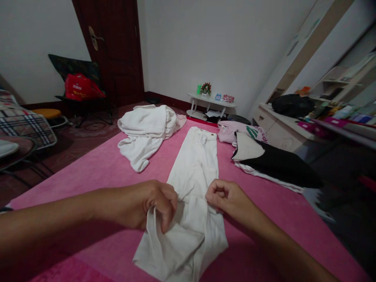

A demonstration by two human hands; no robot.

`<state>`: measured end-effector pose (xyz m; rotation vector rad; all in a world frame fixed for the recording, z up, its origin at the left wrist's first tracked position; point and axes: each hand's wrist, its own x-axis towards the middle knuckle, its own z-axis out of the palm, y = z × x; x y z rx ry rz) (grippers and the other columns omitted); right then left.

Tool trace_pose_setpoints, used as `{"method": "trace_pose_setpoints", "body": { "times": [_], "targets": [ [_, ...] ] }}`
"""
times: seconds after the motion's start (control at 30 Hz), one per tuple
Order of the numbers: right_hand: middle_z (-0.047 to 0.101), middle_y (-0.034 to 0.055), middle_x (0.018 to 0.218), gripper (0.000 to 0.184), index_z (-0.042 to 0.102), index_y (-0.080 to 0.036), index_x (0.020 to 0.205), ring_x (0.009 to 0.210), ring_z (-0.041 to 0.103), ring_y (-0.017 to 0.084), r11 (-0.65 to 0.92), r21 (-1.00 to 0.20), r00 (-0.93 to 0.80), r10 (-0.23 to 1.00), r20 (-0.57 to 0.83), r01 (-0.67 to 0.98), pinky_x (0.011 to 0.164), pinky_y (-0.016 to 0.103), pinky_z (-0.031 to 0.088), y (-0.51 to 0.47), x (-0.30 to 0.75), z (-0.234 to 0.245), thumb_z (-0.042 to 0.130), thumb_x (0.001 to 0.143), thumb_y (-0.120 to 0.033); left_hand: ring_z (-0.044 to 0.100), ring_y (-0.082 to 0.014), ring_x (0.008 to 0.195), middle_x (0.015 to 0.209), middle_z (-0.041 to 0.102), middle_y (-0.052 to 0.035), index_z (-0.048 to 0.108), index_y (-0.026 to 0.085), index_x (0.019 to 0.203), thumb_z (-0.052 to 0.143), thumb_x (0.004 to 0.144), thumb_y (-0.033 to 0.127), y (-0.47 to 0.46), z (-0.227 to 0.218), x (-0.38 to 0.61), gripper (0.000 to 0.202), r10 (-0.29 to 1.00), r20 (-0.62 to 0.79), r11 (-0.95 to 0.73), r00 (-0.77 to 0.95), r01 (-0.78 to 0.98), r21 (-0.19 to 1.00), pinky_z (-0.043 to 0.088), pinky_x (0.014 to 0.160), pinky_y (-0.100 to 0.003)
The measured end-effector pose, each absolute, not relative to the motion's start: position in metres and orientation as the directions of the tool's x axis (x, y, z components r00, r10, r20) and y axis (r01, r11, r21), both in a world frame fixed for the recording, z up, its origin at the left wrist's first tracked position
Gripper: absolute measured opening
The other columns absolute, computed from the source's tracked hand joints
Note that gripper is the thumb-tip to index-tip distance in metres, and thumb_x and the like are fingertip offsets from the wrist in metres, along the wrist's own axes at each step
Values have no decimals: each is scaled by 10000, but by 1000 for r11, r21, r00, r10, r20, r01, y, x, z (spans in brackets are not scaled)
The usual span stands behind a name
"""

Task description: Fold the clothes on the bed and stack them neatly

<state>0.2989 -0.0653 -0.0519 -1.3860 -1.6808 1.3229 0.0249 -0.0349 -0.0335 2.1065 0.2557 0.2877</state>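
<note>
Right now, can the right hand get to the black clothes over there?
Probably yes, with a stretch. Nothing tall stands between the right hand and the black clothes, just pink cover. It would first let go of the white trousers it seems to pinch.

You have one left hand (162, 200) and one right hand (225, 196) on one pair of white trousers (196, 168). From there, you count one white clothes pile (149, 127) at eleven o'clock, one pink printed garment (235, 131) at one, one black-and-cream garment (282, 160) at two, one red bag (84, 87) at ten, one door (116, 47) at eleven and one small table (211, 100) at twelve.
</note>
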Motion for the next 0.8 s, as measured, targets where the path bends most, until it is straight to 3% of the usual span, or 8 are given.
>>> {"method": "trace_pose_setpoints", "body": {
  "times": [0.13, 0.2, 0.33, 0.4, 0.5, 0.6, 0.67, 0.8],
  "targets": [
    [593, -9, 790, 484, 642, -187, 1043, 585, 479, 88, 69, -826, -367, 914, -172, 560, 501, 189, 332, -79, 283, -47, 793, 596, -295, 607, -164, 793, 829, 670, -118, 712, 170, 832, 566, 885, 323, -42, -23, 26, 218, 228, 65, -475, 971, 53, 879, 481, 742, -239],
    [589, -20, 760, 554, 628, -214, 1128, 591, 492, 98, 104, -751, -325, 933, -154, 652, 509, 191, 333, -84, 279, -48, 769, 592, -220, 617, -174, 790, 812, 678, -118, 717, 176, 848, 593, 865, 360, -44, -19, 29, 223, 221, 62, -462, 973, 49, 885, 484, 742, -243],
    [520, -34, 655, 222, 649, -189, 785, 581, 473, 92, 212, -717, -373, 925, -72, 664, 518, 192, 308, -86, 280, -45, 535, 640, -65, 626, -171, 770, 811, 692, -127, 721, 165, 853, 553, 883, 405, -45, -15, 30, 294, 208, 37, -407, 977, 52, 912, 490, 742, -240],
    [516, -27, 676, 191, 569, -172, 631, 602, 471, 87, 248, -761, -443, 895, -57, 599, 525, 189, 303, -86, 283, -39, 458, 586, -23, 631, -169, 759, 813, 696, -133, 723, 156, 853, 537, 889, 414, -44, -16, 28, 321, 193, 12, -371, 981, 62, 926, 495, 733, -233],
    [508, -29, 671, 180, 540, -162, 608, 598, 447, 78, 177, -838, -491, 863, -120, 516, 515, 179, 290, -89, 287, -29, 449, 559, -15, 635, -170, 754, 822, 699, -135, 728, 145, 848, 603, 847, 426, -41, -18, 25, 307, 213, -15, -331, 977, 86, 940, 498, 719, -223],
    [455, -51, 586, 145, 625, -164, 722, 529, 380, 59, -6, -863, -462, 843, -277, 506, 471, 160, 252, -96, 287, -20, 540, 643, -78, 630, -161, 729, 813, 697, -125, 732, 129, 859, 651, 815, 413, -42, -20, 26, 299, 265, -28, -297, 964, 109, 949, 497, 691, -205],
    [486, -57, 591, 245, 682, -183, 916, 515, 388, 52, -107, -874, -512, 774, -373, 474, 465, 144, 268, -104, 285, -16, 617, 682, -155, 631, -149, 723, 822, 701, -119, 734, 127, 907, 618, 846, 389, -48, -22, 29, 293, 280, -40, -274, 959, 120, 954, 495, 685, -189],
    [615, -32, 648, 460, 665, -225, 1162, 508, 469, 53, -96, -873, -677, 593, -436, 478, 460, 130, 325, -113, 283, -10, 662, 703, -193, 650, -152, 720, 855, 717, -95, 722, 150, 1028, 646, 824, 390, -65, -23, 35, 325, 128, -123, -189, 984, 146, 971, 505, 650, -179]
  ]
}}
